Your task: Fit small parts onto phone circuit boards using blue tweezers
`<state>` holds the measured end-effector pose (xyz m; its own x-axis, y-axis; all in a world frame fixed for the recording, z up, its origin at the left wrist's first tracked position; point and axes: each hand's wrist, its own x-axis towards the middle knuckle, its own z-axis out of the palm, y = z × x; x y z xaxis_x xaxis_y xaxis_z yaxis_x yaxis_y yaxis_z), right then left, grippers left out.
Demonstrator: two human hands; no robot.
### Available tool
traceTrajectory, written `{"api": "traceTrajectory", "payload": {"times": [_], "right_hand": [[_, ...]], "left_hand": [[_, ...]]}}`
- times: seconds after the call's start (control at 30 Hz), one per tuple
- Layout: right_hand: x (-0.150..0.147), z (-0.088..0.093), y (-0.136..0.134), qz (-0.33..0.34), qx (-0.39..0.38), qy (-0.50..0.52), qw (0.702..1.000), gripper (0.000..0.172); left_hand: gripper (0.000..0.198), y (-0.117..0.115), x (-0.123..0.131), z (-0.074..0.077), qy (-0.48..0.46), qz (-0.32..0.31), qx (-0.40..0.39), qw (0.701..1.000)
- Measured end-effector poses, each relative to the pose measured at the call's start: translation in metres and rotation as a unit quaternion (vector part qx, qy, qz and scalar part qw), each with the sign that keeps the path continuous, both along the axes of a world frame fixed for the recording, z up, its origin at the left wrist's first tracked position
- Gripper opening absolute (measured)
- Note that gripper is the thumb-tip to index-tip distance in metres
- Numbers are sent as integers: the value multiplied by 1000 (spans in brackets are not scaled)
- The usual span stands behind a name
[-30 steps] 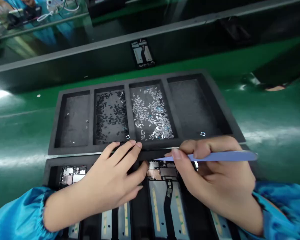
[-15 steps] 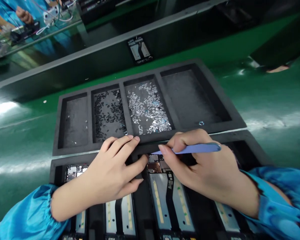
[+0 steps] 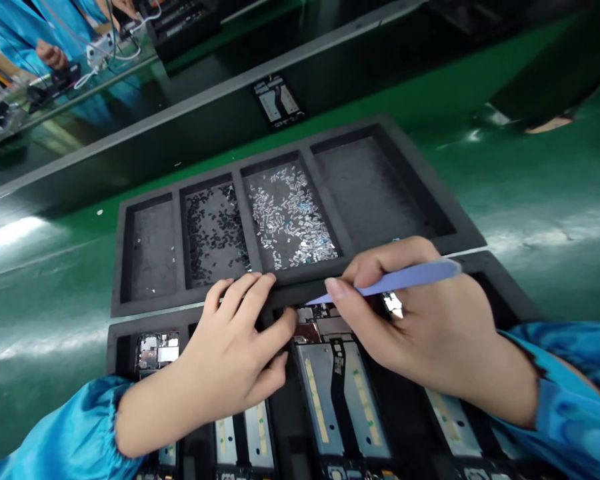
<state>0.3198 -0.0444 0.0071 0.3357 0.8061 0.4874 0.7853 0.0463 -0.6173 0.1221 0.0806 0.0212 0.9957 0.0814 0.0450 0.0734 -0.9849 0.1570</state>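
Note:
My right hand (image 3: 420, 327) pinches a pair of blue-violet tweezers (image 3: 405, 279), tilted with the tip low at the left. That tip is at the top edge of an opened phone (image 3: 313, 380), which has a black flex cable down its middle. My left hand (image 3: 225, 353) lies with fingers apart, its index fingertip at the phone's upper left corner. Whether the tweezers hold a tiny part cannot be made out. The phone lies in a dark foam tray (image 3: 287, 420) among several others like it, such as one phone (image 3: 157, 350) partly under my left forearm.
Beyond my hands stands a foam tray (image 3: 465, 237) with compartments, holding small black pieces (image 3: 215, 230) and small silvery pieces (image 3: 300, 220). Another opened phone (image 3: 279, 101) lies on the dark strip behind. Across the bench a co-worker's hand (image 3: 51, 55) shows at upper left.
My right hand has shifted slightly right and up with the tweezers, their tip still at the phone's top edge. My left hand stays at the corner. The view has shifted a little.

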Motion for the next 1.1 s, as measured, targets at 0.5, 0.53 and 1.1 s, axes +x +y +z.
{"api": "traceTrajectory", "payload": {"times": [0.5,0.53,1.1], "right_hand": [[9,15,1,-29,-11,56,998,18],[9,15,1,-25,-14,59,998,18],[12,9,-3,69,-94,89,989,11]], "left_hand": [[43,4,-2,1,-7,-28,-13,1000],[46,3,-2,2,-3,-24,-18,1000],[56,3,-3,20,148,61,-159,974]]}}
